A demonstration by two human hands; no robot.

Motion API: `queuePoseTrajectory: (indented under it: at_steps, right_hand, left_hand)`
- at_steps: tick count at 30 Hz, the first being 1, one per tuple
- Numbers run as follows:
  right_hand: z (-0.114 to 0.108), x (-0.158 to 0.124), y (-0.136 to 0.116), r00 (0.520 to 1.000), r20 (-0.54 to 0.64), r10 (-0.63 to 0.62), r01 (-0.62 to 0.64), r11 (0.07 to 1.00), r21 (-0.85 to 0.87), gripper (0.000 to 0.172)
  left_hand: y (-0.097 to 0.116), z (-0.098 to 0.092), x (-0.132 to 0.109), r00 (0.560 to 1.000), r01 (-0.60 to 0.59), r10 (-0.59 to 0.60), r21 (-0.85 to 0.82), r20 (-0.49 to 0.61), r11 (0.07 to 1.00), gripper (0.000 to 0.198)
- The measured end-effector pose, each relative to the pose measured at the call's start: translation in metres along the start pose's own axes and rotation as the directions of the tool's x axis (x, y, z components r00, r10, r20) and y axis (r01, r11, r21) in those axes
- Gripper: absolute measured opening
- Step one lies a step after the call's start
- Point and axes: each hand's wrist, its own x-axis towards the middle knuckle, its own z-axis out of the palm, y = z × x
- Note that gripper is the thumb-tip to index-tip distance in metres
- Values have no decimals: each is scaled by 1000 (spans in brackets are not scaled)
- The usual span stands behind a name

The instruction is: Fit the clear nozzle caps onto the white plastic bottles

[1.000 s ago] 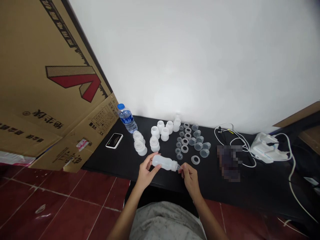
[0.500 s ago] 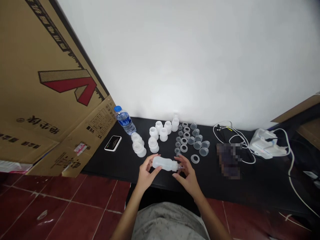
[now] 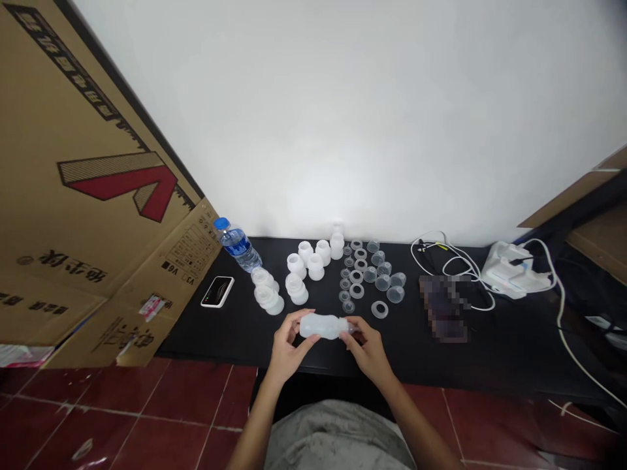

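A translucent white baby bottle (image 3: 321,326) lies on its side in the air above the front of the black table. My left hand (image 3: 289,346) is closed round its base end, thumb in front and fingers behind. At the neck end, my right hand (image 3: 365,346) grips the collar and teat end, which its fingers partly hide. Beyond them stand several white bottles (image 3: 316,266), some upright in a cluster and others (image 3: 268,299) to the left. To their right lie rows of clear teats (image 3: 345,283), ring collars (image 3: 356,291) and clear domed caps (image 3: 383,282).
A water bottle (image 3: 238,245) and a white-edged phone (image 3: 217,292) are at the left by a large cardboard box (image 3: 112,261). On the right are a white charger (image 3: 512,269) with cables and a blurred dark object (image 3: 443,310). A wall backs the black table (image 3: 490,352).
My right hand has closed in on the neck end of the baby bottle, its fingers now pressed round it. The view has shifted slightly; the things on the table stay in place.
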Motion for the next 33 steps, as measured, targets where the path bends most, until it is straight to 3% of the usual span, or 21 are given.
queuePoseTrajectory:
  at_steps: [5, 9, 13, 20, 25, 28, 31, 33]
  right_hand:
    - [0, 0, 4, 1000, 8, 22, -22, 999, 30, 25]
    - [-2, 0, -2, 999, 19, -31, 30, 998, 52, 39]
    - [-5, 0, -4, 998, 58, 12, -14, 999, 38, 31]
    - [-1, 3, 2, 995, 58, 80, -88, 984, 154, 38]
    - [-2, 2, 4, 1000, -7, 3, -2, 992, 126, 35]
    - [-1, 0, 6, 998, -24, -59, 61, 990, 126, 51]
    - [1, -1, 6, 985, -150, -88, 98, 993, 59, 35]
    - [0, -1, 7, 951, -282, -126, 105, 990, -89, 27]
  left_hand:
    - [-1, 1, -3, 999, -46, 46, -3, 16, 999, 43]
    - [0, -1, -2, 997, 4, -8, 53, 73, 999, 44]
    - [1, -4, -2, 988, 26, -43, 117, 147, 993, 45]
    - [-3, -3, -5, 983, -112, 76, 222, 165, 969, 38]
    - [5, 0, -6, 967, -188, 109, 355, 231, 916, 35]
    - [7, 1, -5, 972, -199, 124, 408, 201, 891, 37]
    - [2, 0, -5, 988, -153, 127, 430, 88, 890, 35]
    - [-1, 0, -4, 992, -119, 124, 431, 15, 895, 35]
